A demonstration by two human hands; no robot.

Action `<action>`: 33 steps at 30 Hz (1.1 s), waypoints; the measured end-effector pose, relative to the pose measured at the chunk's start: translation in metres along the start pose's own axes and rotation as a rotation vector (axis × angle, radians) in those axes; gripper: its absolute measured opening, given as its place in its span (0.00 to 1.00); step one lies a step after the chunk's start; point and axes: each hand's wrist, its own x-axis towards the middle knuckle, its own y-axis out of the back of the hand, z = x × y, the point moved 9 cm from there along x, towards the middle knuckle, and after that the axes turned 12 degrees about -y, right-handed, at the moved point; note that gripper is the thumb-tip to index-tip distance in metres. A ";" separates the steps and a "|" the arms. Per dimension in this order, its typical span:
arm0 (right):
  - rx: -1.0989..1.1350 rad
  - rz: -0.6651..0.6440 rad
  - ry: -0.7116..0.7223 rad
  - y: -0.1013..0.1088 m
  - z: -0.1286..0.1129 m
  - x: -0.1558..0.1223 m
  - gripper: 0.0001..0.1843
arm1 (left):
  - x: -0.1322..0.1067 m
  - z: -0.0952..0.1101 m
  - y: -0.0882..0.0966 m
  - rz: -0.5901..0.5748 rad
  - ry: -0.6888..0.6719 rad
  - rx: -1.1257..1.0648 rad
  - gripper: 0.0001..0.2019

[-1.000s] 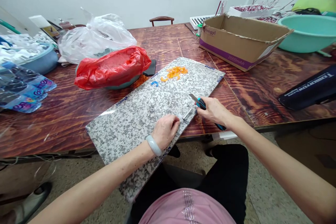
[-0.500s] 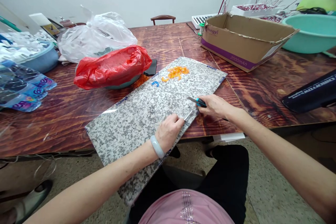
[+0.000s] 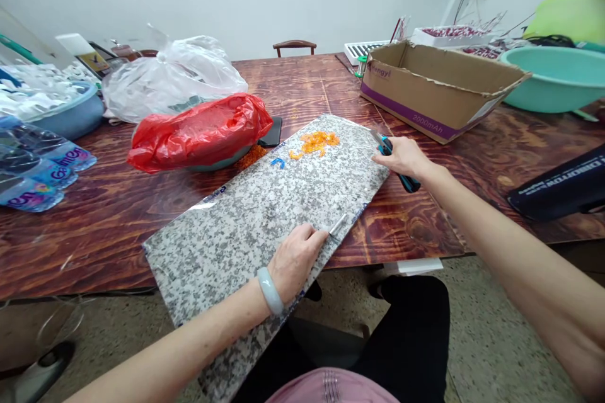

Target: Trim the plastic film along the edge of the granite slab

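Observation:
My left hand point(image 3: 297, 259), with a pale bangle at the wrist, rests on the speckled granite slab point(image 3: 227, 227). Its fingers are closed on a thin silvery rod point(image 3: 338, 225), whose free end points toward the slab's right edge. In my right hand point(image 3: 405, 156) is a black and blue utility knife point(image 3: 409, 184), blade end near the slab's far right edge. Small orange pieces point(image 3: 320, 141) lie in a loose heap on the far part of the slab. Beside them are a few tiny blue pieces point(image 3: 278, 164).
Left of the slab are a basin under red plastic point(image 3: 201, 129), a white plastic bag point(image 3: 174, 79) and bottles point(image 3: 42, 167). An open cardboard box point(image 3: 425, 97), a green basin point(image 3: 558, 79) and a dark cylindrical object point(image 3: 560, 179) stand on the right. The slab overhangs the table's front edge.
My right hand has moved with the knife away from the rod, toward the slab's far right corner. My left hand keeps hold of the rod. The view has tilted slightly upward.

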 end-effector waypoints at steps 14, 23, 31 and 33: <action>-0.319 -0.296 0.058 -0.044 -0.021 0.098 0.14 | -0.003 -0.008 -0.004 -0.008 0.080 -0.094 0.10; -0.419 -0.343 0.106 -0.051 -0.040 0.103 0.18 | -0.004 -0.009 -0.007 -0.067 0.080 -0.084 0.09; -0.273 -0.449 0.164 -0.041 -0.080 0.075 0.09 | -0.007 -0.007 -0.004 -0.062 0.073 -0.026 0.04; -0.226 -0.463 0.219 -0.032 -0.118 0.066 0.09 | -0.008 -0.004 -0.002 -0.029 0.046 0.000 0.03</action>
